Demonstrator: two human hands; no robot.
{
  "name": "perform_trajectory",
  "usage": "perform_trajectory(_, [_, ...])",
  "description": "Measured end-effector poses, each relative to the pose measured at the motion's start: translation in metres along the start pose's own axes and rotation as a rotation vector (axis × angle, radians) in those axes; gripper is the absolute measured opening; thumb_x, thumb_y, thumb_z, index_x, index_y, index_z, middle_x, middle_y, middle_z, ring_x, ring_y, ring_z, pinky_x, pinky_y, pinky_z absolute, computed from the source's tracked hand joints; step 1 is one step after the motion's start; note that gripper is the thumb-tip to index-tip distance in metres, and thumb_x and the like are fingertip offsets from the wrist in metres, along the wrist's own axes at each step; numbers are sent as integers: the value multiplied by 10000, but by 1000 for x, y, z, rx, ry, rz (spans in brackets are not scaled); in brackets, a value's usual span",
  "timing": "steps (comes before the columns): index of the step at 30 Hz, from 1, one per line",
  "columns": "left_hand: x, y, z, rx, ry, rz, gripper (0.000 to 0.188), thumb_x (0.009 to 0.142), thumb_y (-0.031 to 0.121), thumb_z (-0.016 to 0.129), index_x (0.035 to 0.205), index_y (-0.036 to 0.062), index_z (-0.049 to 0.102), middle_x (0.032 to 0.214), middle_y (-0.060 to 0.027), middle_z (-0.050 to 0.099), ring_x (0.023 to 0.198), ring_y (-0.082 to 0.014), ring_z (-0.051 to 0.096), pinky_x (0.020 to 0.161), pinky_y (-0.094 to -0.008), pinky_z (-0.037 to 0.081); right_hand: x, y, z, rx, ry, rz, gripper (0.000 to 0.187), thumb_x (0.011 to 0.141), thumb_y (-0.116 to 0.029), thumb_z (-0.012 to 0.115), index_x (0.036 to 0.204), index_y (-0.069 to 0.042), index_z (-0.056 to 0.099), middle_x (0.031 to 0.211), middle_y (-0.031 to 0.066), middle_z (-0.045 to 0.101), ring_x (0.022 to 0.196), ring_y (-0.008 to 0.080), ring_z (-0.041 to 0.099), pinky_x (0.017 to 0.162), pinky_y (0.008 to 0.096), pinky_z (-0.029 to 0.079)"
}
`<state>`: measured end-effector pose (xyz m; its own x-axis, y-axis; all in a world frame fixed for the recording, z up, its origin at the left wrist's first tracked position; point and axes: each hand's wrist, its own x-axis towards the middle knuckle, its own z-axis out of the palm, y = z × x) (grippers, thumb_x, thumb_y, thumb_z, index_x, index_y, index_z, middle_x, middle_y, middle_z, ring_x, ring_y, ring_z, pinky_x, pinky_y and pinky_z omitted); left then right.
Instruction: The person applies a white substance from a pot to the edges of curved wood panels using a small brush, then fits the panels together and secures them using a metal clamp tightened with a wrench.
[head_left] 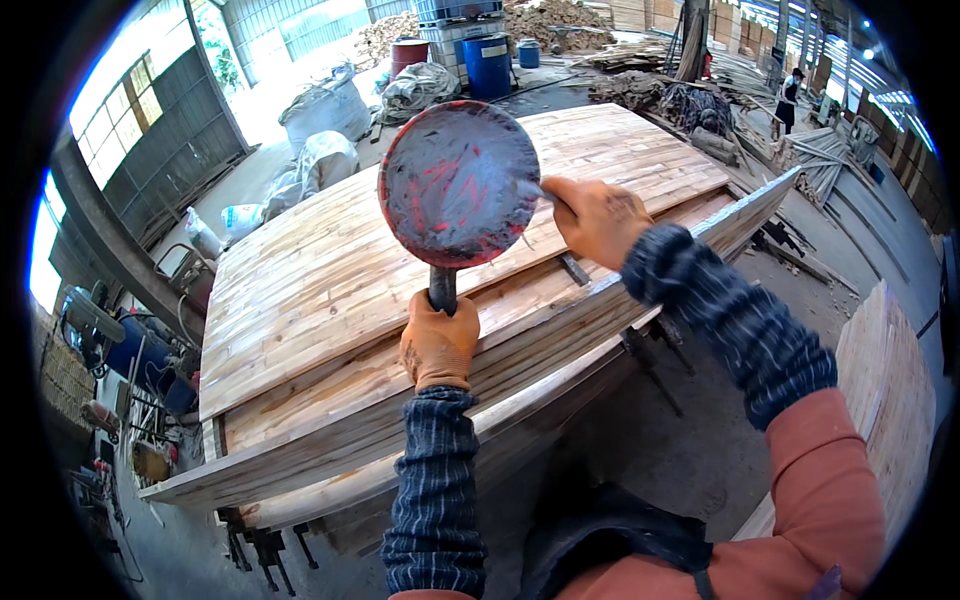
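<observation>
My left hand (pixel 440 345), in an orange glove, is wrapped round the dark handle of a round pan (pixel 455 185). The pan is tilted so its inside shows, with a red rim and grey smears over red patches. My right hand (pixel 600 222), gloved in orange too, pinches a thin tool (pixel 547 192) at the pan's right edge. The tool's end lies against the grey coating; it is blurred, so its kind cannot be told. Under both hands lies a large panel of joined wood strips (pixel 320 290), with a long wooden board (pixel 400 425) on edge along its near side.
Dark metal clamps (pixel 265 550) jut out below the near board. Another wood panel (pixel 885 385) stands at the right. White sacks (pixel 328 110), a blue barrel (pixel 487 66) and wood piles lie beyond. Machinery (pixel 140 350) is at left. A person (pixel 789 100) stands far right.
</observation>
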<state>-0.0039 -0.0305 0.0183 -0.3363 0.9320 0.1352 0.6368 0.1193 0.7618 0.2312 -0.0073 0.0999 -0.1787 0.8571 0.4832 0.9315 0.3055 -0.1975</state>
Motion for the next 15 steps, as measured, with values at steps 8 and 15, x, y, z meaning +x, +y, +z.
perform_trajectory(8, [-6, 0, 3, 52, 51, 43, 369, 816, 342, 663, 1089, 95, 662, 942, -212, 731, 910, -423, 704, 816, -478, 542, 57, -49, 14, -519, -408, 156, 335, 981, -234, 579, 1291, -116, 624, 1232, 111, 714, 1099, 275, 712, 849, 444, 578])
perform_trajectory(15, [-4, -14, 9, 115, 131, 242, 260, 817, 283, 698, 1001, 106, 650, 850, -194, 723, 803, -424, 701, 726, -504, 549, 24, -26, 46, -263, -526, 84, 345, 947, -171, 542, 1235, -11, 643, 1110, 202, 729, 1027, 356, 714, 862, 464, 568])
